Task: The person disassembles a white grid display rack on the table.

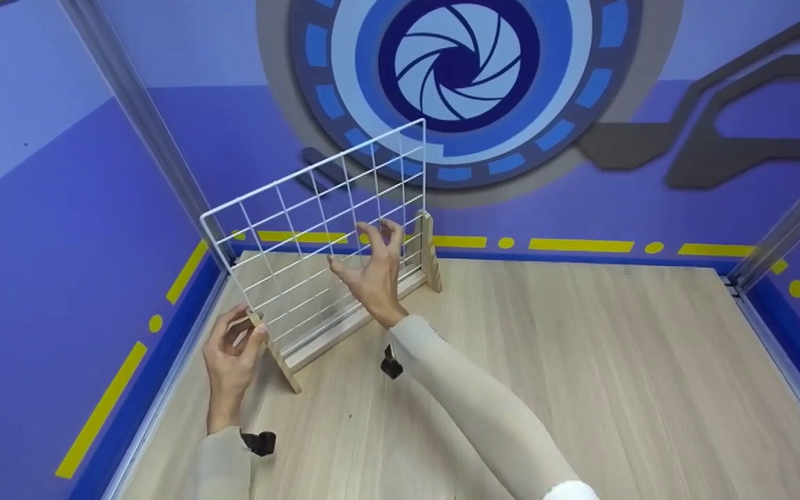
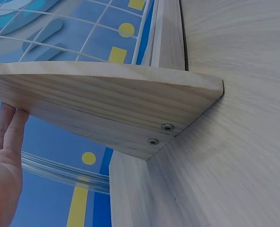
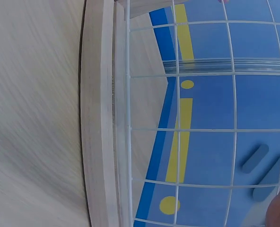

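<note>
A white wire grid panel [image 1: 313, 169] stands upright in a wooden stand, its lower edge along the base bar [image 1: 330, 338]. My left hand [image 1: 230, 364] holds the top of the stand's near-left side piece [image 1: 280, 359] between thumb and fingers. In the left wrist view, two metal bolts [image 2: 167, 127] show low on that side piece. My right hand [image 1: 376, 274] is in front of the grid with thumb and fingers spread apart and bent, nothing between them. Whether it touches the wires I cannot tell. The other side piece [image 1: 430, 253] rises at the grid's far end.
The stand rests on a pale wood-grain tabletop [image 1: 580, 375], near its back left corner. Blue printed walls [image 1: 94, 243] enclose the back and sides, with metal posts [image 1: 143, 118] at the corners. A small black device [image 1: 392, 362] is by the right wrist.
</note>
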Tool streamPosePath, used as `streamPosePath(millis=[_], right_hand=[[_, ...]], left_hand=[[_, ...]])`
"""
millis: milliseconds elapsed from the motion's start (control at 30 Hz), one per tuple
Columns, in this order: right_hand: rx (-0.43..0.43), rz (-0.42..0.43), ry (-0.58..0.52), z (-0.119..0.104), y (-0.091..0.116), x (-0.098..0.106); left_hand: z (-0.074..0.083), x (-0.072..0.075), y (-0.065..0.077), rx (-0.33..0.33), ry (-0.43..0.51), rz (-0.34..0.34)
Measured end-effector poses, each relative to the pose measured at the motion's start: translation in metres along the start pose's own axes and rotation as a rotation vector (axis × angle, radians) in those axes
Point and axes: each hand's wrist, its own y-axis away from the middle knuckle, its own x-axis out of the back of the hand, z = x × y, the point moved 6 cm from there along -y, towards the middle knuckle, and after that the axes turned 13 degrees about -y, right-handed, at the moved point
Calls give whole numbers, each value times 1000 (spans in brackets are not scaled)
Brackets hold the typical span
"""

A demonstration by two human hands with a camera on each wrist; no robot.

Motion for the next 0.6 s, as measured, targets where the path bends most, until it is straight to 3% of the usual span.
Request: streamPosePath(millis=[267,600], right_hand=[[-21,-9,2,-2,-1,0],[-40,-4,-4,-5,-5,1]], left_hand=[[1,0,1,-14,44,2],[1,-1,1,22,-4,-1]])
